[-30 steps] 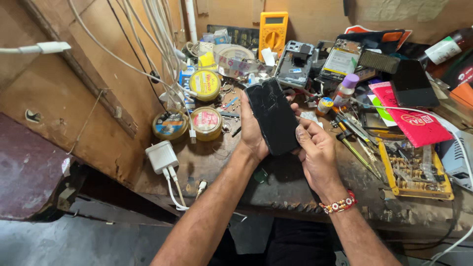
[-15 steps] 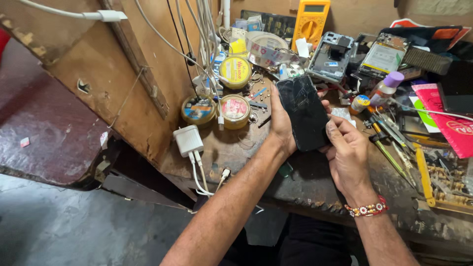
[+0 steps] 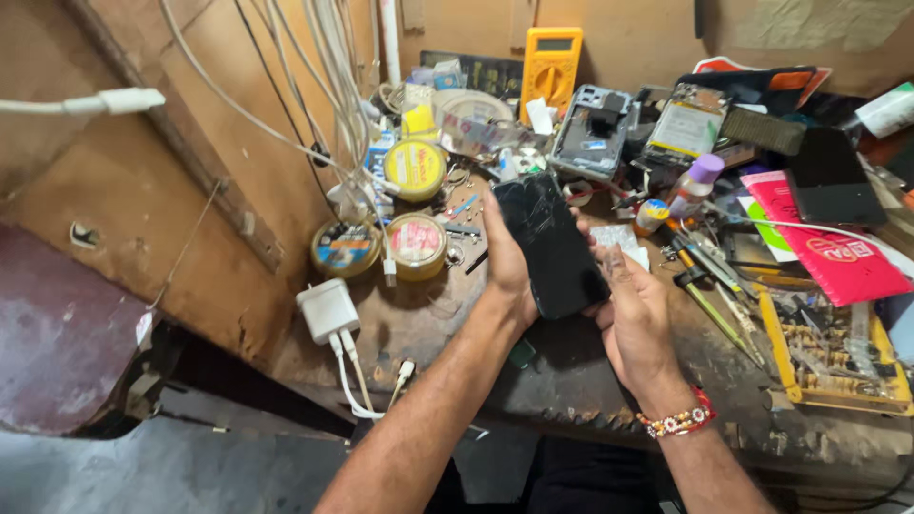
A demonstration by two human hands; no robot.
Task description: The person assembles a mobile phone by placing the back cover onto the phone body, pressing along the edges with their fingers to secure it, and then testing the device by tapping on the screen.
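Phone (image 3: pixel 552 243) w/ cracked screen gripped by left hand (image 3: pixel 506 262), right hand (image 3: pixel 636 309) open alongside, above surface (image 3: pixel 571 381) front edge; glass not yet off.

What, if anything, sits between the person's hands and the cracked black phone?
Nothing visible does. The left hand already grips the cracked black phone along its left edge, and the right hand touches its lower right side with the palm open. The white charger and round tins lie off to the left, clear of both hands.
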